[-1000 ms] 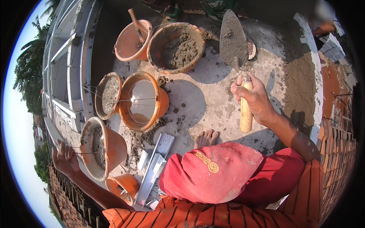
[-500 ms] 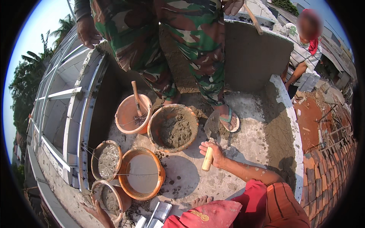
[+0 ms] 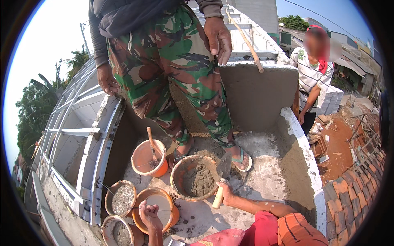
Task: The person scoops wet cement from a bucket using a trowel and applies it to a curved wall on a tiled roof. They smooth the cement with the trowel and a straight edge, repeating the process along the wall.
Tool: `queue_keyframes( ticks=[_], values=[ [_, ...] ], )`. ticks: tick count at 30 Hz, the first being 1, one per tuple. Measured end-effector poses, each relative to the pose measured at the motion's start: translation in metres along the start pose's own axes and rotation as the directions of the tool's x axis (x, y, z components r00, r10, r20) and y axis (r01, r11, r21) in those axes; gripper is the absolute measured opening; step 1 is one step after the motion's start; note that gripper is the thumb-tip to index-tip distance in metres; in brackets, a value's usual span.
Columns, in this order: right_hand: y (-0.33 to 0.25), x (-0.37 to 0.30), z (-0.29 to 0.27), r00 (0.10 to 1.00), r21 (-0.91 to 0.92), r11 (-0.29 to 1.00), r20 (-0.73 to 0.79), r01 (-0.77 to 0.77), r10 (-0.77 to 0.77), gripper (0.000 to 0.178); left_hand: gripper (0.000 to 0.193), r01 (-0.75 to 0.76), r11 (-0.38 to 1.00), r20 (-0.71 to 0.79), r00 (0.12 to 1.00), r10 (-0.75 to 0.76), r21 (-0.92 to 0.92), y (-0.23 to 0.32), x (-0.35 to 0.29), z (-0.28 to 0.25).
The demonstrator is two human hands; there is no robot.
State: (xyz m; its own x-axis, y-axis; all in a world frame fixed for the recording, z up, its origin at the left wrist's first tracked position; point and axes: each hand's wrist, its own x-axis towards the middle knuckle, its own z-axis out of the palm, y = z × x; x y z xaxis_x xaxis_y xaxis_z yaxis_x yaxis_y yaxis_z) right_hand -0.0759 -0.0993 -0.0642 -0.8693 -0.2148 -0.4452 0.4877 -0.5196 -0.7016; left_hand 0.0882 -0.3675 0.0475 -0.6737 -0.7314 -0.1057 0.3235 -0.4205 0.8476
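Clenching a grey, wooden-handled trowel (image 3: pixel 224 165) in your right grip (image 3: pixel 225 193)
Swinging it outward could strike the co-worker's sandalled foot (image 3: pixel 242 160); what your curled left grip (image 3: pixel 150 216) holds, you cannot tell.

The right hand (image 3: pixel 226 194) is closed in a firm grip, the right forearm (image 3: pixel 259 204) (bare) slanting in from the right. The left hand (image 3: pixel 150 213) sits lower, curled, above the left forearm (image 3: pixel 155 238), which rises almost straight from the bottom edge.
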Motion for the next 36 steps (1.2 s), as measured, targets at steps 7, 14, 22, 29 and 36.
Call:
queue_keyframes(
  ticks=[7,14,22,29,36],
  values=[
    [-0.044,-0.093,-0.077,0.993,0.061,0.996,-0.100,0.069,-0.062,0.031,0.014,0.060,0.993,-0.041,0.998,-0.056,0.103,0.007,0.025,0.052],
    [-0.027,-0.165,-0.111,0.987,0.122,0.991,-0.158,0.058,-0.038,0.038,0.017,0.103,0.979,-0.054,0.994,-0.095,0.177,0.044,-0.002,0.013],
    [-0.030,-0.182,-0.131,0.980,0.131,0.987,-0.190,0.090,-0.064,0.047,0.014,0.172,0.984,-0.217,0.963,-0.159,0.042,0.078,-0.035,-0.058],
    [-0.030,-0.173,-0.144,0.983,-0.001,0.999,-0.180,0.043,-0.043,0.045,0.019,0.319,0.938,-0.374,0.893,-0.250,0.135,0.047,-0.041,-0.124],
    [-0.035,-0.175,-0.141,0.977,-0.015,0.998,-0.207,0.054,-0.056,0.042,0.025,-0.131,0.821,0.082,0.991,0.102,0.555,0.046,0.008,-0.026]
  ],
)
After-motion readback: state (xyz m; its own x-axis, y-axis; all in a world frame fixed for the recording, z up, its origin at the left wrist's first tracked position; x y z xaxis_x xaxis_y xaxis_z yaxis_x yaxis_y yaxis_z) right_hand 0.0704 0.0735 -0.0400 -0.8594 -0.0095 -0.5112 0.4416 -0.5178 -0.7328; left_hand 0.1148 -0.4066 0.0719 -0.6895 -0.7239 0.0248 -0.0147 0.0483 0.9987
